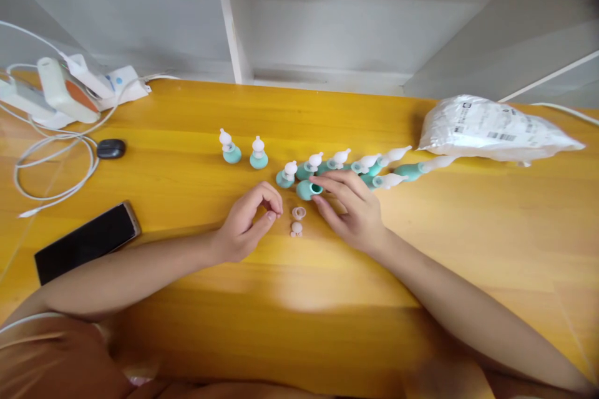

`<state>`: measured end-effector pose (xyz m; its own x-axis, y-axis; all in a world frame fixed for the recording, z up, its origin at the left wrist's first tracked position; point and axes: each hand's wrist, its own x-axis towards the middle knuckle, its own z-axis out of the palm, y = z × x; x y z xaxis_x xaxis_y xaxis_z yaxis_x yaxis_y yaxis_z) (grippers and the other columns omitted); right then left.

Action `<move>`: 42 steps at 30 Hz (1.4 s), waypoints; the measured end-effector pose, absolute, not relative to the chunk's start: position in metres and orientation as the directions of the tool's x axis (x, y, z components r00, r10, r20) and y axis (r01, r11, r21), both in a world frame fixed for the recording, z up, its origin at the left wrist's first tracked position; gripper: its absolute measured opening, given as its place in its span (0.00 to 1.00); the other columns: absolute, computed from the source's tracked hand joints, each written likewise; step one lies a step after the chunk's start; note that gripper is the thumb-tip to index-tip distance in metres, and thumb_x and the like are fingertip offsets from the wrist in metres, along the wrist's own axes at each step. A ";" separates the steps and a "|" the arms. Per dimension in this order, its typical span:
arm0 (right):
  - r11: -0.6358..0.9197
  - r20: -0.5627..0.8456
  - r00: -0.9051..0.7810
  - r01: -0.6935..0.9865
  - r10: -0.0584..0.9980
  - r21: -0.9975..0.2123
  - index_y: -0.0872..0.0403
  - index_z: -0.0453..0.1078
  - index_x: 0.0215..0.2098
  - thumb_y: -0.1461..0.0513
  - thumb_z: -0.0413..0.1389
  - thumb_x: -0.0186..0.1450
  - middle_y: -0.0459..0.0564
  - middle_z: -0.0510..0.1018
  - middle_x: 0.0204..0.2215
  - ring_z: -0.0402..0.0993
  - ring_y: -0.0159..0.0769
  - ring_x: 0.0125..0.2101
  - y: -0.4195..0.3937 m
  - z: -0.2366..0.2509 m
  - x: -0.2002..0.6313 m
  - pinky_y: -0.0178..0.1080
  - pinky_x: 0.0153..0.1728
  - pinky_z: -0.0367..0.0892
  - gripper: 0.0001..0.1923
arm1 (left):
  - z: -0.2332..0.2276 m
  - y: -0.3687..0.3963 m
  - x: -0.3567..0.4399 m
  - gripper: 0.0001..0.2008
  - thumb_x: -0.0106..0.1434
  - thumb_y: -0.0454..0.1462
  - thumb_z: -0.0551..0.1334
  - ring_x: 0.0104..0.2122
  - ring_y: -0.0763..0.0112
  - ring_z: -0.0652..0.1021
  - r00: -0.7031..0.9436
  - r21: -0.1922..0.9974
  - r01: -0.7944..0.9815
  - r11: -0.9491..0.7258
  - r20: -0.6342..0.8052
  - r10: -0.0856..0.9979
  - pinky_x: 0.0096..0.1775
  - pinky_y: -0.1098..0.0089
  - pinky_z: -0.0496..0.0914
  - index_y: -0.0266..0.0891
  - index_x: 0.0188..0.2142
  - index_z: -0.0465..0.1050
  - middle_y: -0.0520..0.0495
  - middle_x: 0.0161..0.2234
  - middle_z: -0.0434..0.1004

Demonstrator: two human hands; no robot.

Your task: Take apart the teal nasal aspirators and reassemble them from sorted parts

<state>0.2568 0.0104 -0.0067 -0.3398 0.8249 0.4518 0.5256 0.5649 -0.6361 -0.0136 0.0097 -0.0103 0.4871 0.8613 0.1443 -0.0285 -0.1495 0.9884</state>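
Note:
My right hand (349, 206) has its thumb and fingertips around the neck of a teal squeeze bulb (305, 191), whose round open mouth faces the hand. Loosely curled, my left hand (250, 221) rests to the left of the bulb with nothing visible in its fingers. Between the hands lie a small clear ring (298, 212) and a small pale piece with rounded knobs (296, 229). Behind them is a cluster of teal bulbs fitted with white tips, among them a bulb (285, 179) at its left end. My right hand partly hides this cluster.
Two upright tipped bulbs (231, 153) stand farther left. A white plastic package (491, 129) lies at the back right. At left are a phone (88, 243), a small black case (111, 149), a coiled white cable (56, 134) and a power strip (124, 86). Shelf walls border the table's back.

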 end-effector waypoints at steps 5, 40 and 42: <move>0.584 0.427 -0.400 0.514 0.811 -0.628 0.46 0.71 0.71 0.67 0.60 0.79 0.58 0.82 0.52 0.83 0.50 0.50 0.013 -0.015 0.256 0.53 0.51 0.82 0.25 | -0.001 0.012 -0.014 0.06 0.78 0.32 0.56 0.37 0.67 0.74 0.523 0.969 0.072 -0.235 0.164 0.836 0.41 0.65 0.70 0.42 0.42 0.69 0.48 0.37 0.73; 0.627 0.282 -0.647 0.393 0.708 -0.672 0.50 0.74 0.39 0.66 0.55 0.75 0.45 0.76 0.27 0.69 0.36 0.24 -0.001 -0.007 0.273 0.41 0.27 0.61 0.08 | -0.009 0.005 -0.009 0.08 0.76 0.43 0.67 0.26 0.72 0.75 0.720 0.641 0.494 -0.587 0.076 0.690 0.32 0.68 0.66 0.44 0.40 0.78 0.56 0.26 0.75; 0.635 0.259 -0.689 0.369 0.677 -0.679 0.50 0.76 0.42 0.66 0.55 0.74 0.44 0.78 0.28 0.71 0.35 0.24 0.000 -0.010 0.273 0.40 0.27 0.62 0.08 | -0.010 0.005 -0.009 0.06 0.76 0.41 0.67 0.26 0.72 0.75 0.724 0.654 0.481 -0.584 0.080 0.686 0.32 0.67 0.66 0.44 0.41 0.79 0.57 0.26 0.75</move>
<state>0.2727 -0.0002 -0.0097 -0.6892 0.6769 0.2586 0.3688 0.6348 -0.6790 -0.0093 0.0050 -0.0102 0.7235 0.6857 0.0796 0.4813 -0.5837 0.6539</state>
